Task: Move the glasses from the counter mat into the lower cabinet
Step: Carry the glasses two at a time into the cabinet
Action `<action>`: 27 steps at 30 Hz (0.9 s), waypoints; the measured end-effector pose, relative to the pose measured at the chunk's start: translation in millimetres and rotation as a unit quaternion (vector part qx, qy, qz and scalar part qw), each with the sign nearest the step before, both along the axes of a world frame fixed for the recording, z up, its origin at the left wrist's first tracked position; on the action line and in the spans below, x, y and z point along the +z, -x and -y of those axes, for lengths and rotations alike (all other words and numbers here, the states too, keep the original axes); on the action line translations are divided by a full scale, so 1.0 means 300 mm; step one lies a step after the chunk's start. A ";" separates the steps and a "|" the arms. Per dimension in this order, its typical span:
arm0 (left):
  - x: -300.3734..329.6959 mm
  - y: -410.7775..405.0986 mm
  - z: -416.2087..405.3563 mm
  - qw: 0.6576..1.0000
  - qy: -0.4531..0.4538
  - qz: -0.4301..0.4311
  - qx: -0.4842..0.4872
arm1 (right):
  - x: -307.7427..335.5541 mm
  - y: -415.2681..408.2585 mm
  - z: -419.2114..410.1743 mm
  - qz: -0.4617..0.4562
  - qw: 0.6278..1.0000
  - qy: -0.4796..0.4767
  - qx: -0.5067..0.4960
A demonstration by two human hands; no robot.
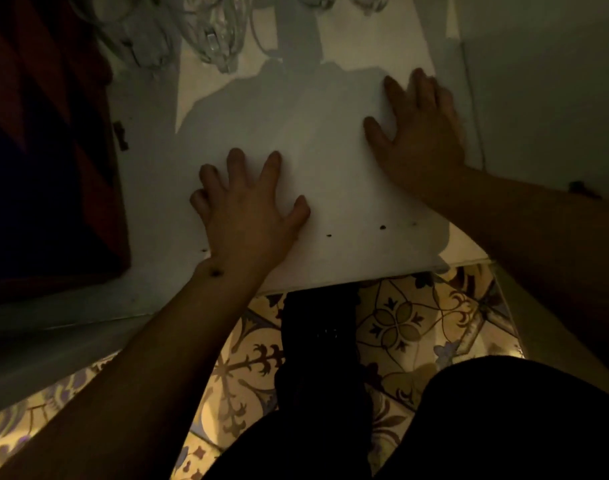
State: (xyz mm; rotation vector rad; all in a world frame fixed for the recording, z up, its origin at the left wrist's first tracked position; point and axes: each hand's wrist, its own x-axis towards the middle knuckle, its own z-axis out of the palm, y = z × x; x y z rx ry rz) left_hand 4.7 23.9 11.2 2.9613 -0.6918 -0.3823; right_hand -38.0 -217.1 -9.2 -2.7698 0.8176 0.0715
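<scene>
I look down into the dim lower cabinet. Several clear glasses (213, 36) stand at the back of its white shelf (296, 133), along the top edge of the view, partly cut off. My left hand (247, 209) rests flat on the front part of the shelf, fingers spread, holding nothing. My right hand (420, 129) lies flat farther right and deeper in, fingers apart, also holding nothing. Both hands are well short of the glasses. The counter mat is out of view.
A dark red-brown cabinet door or panel (50, 150) stands at the left. A white cabinet wall (538, 81) closes the right side. Patterned floor tiles (400, 323) and my dark-clothed legs (320, 358) are below the shelf's front edge.
</scene>
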 end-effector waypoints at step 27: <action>0.025 0.244 -0.143 0.996 -0.016 -0.087 -0.005 | 0.224 0.251 -0.123 -0.256 0.948 -0.066 0.177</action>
